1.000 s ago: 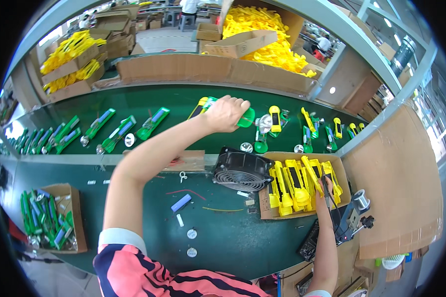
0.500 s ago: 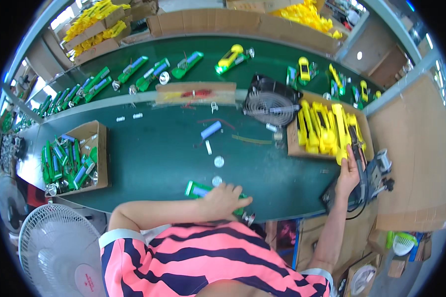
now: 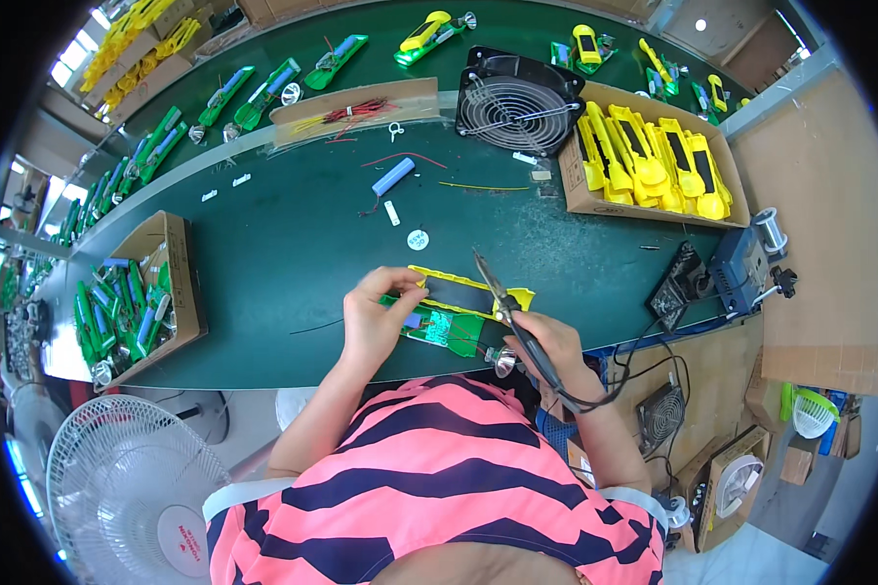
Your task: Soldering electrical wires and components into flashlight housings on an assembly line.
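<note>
At the front edge of the bench my left hand [image 3: 369, 310] pinches one end of a yellow casing half [image 3: 460, 292], its hollow side up. My right hand [image 3: 554, 349] is wrapped round a soldering iron [image 3: 528, 341], whose tip points up and away over the casing's other end. The right fingertips are close to that end; whether they touch it I cannot tell. Just nearer to me lies a green flashlight body [image 3: 458, 333] with a circuit board, wires, a blue battery cell and a silver reflector [image 3: 503, 363]. My left fingers partly cover its left end.
Yellow casings fill a cardboard box [image 3: 615, 208] at the right, beside a black fan [image 3: 519, 107] and a soldering station [image 3: 741, 263]. A box [image 3: 191, 283] of green bodies stands left. A loose blue cell [image 3: 393, 177] and wires lie mid-bench. Green bodies line the far shelf.
My right hand has come from the casing box to the front middle, bringing the yellow casing half and soldering iron. My left hand has shifted left and now grips the casing. The view has tilted.
</note>
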A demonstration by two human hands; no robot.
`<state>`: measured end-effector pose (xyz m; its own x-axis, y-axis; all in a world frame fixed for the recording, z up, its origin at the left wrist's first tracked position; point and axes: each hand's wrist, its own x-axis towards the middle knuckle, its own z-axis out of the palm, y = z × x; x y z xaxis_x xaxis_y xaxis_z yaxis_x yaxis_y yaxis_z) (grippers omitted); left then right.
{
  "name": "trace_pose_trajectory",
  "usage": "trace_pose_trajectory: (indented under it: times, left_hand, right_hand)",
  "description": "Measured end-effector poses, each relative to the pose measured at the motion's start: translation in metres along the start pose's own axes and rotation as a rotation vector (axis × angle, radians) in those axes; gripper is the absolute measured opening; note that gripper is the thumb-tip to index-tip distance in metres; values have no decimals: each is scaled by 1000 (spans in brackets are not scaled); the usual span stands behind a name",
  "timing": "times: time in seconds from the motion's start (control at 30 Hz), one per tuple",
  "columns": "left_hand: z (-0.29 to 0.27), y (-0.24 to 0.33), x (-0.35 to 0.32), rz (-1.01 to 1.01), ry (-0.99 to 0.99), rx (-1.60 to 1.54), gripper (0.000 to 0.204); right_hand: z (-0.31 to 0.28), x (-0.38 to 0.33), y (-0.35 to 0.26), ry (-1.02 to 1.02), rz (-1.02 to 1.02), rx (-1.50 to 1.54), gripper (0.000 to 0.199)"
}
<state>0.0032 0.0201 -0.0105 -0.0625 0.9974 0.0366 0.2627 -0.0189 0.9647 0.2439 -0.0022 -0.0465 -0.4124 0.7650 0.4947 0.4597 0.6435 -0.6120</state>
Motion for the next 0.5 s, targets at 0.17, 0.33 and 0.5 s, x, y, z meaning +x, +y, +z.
trace_pose_trajectory:
  times: [0.17, 0.33, 0.5]
  left_hand:
    - [-14, -9, 35, 582, -154, 771, 7]
    - [-7, -8, 60, 530, -463, 899, 1]
    - [-4, -11, 62, 473, -510, 951, 4]
  right_hand:
    - [-5, 22, -14, 59, 6, 37, 31]
    - [29, 28, -6, 410, 698, 781, 15]
    - [37, 38, 5, 376, 804, 869, 13]
